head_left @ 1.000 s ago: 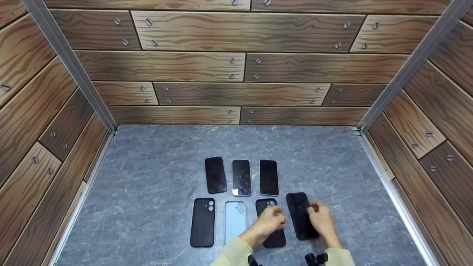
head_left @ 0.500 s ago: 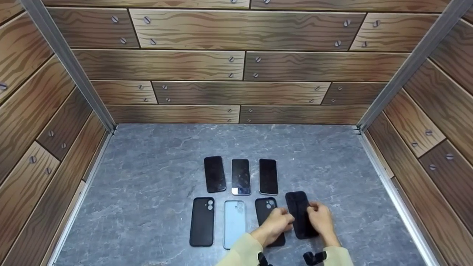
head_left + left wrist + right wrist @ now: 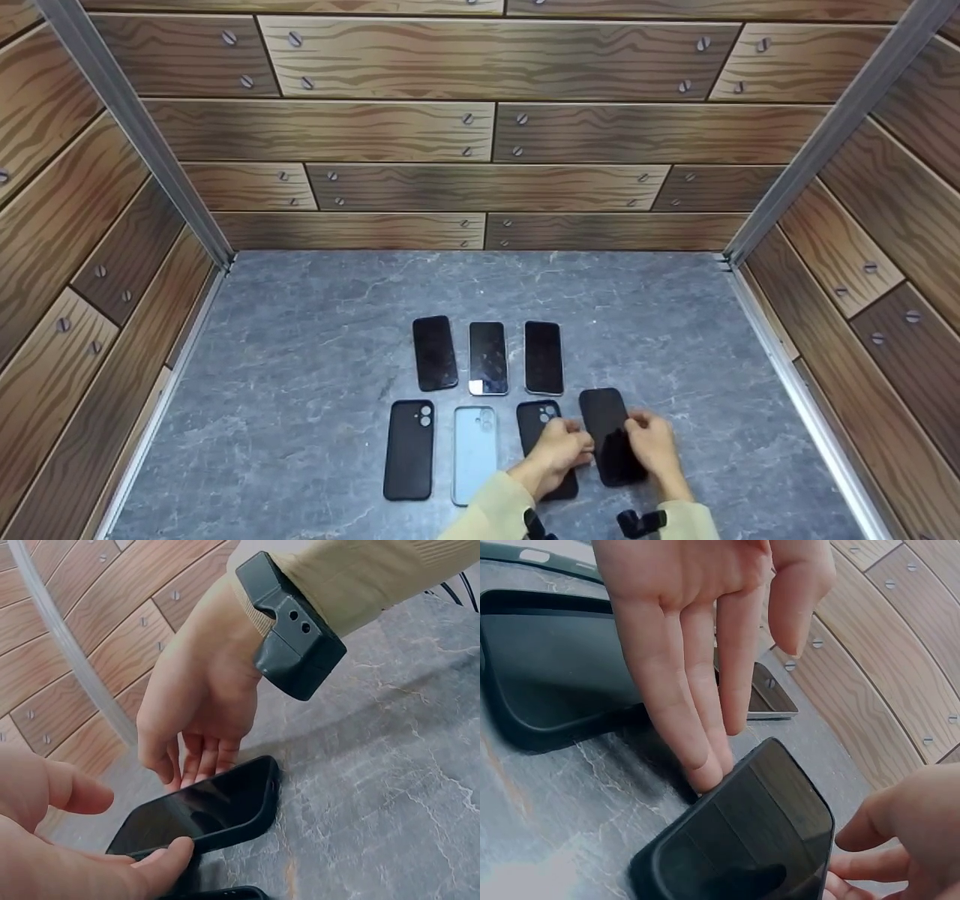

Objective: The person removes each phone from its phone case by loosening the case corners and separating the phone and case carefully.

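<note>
A black smartphone (image 3: pixel 606 420) lies at the right end of the front row, its dark screen up. In the left wrist view a thick black rim, like a phone case (image 3: pixel 225 838), surrounds the screen. My right hand (image 3: pixel 654 444) grips the phone's right edge, thumb and fingers close together there. My left hand (image 3: pixel 556 451) reaches over a black phone case (image 3: pixel 534 424) to the phone's left edge. Seen from the right wrist, the left hand's (image 3: pixel 694 622) fingers are fairly straight, their tips touching that edge. The left hand hides part of the case beneath it.
Left of the hands lie a light blue phone case (image 3: pixel 475 457) and another black case (image 3: pixel 409 450). Behind them are three phones in a row: left (image 3: pixel 435 352), middle (image 3: pixel 488 356) and right (image 3: pixel 544 356). Wood-patterned walls (image 3: pixel 390 60) enclose the grey marbled surface (image 3: pixel 300 360).
My left hand has moved right, from above the black case to the phone's left edge. The right hand has stayed at the phone's right edge.
</note>
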Demonstrator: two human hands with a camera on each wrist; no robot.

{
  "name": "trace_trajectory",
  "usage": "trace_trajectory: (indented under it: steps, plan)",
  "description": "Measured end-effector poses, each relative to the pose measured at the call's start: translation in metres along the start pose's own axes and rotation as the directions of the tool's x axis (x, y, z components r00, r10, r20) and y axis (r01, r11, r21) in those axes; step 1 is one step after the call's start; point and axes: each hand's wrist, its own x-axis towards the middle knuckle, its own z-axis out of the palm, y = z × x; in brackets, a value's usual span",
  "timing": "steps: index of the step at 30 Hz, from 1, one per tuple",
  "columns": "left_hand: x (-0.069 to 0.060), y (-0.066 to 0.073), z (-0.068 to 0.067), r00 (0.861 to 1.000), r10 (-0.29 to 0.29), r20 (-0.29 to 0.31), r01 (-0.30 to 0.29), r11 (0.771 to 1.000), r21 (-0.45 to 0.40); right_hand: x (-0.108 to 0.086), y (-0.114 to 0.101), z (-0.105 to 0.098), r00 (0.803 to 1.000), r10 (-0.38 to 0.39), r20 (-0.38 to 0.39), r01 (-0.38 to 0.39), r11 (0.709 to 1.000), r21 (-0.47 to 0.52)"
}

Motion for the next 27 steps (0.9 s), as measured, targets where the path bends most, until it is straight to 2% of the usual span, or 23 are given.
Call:
trace_trajectory:
  steps: [7, 11, 17, 23, 27]
  plan:
    - [-0.001, 0.003, 0.005, 1.0, 0.013, -0.008, -0.013, 1.0, 0.017, -0.004, -0.003, 0.004, 0.999, 0.035, 0.017, -0.036, 0.998, 0.051]
    - [-0.002, 0.004, 0.006, 0.999, 0.032, 0.021, -0.033, 0.999, 0.027, -0.008, -0.007, 0.009, 0.999, 0.033, 0.038, -0.037, 0.992, 0.117]
    - [-0.003, 0.008, 0.0, 0.993, 0.097, 0.071, -0.094, 0.995, -0.046, -0.016, -0.019, 0.016, 0.998, 0.003, 0.056, -0.015, 0.975, 0.223]
    - [-0.005, 0.01, -0.005, 0.994, 0.103, 0.032, -0.102, 0.994, -0.027, -0.024, -0.03, 0.017, 0.996, -0.085, -0.014, 0.086, 0.984, 0.156]
    - [-0.007, 0.01, -0.012, 0.993, 0.114, 0.015, -0.114, 0.993, -0.007, -0.029, -0.038, 0.018, 0.991, -0.13, -0.028, 0.132, 0.983, 0.13]
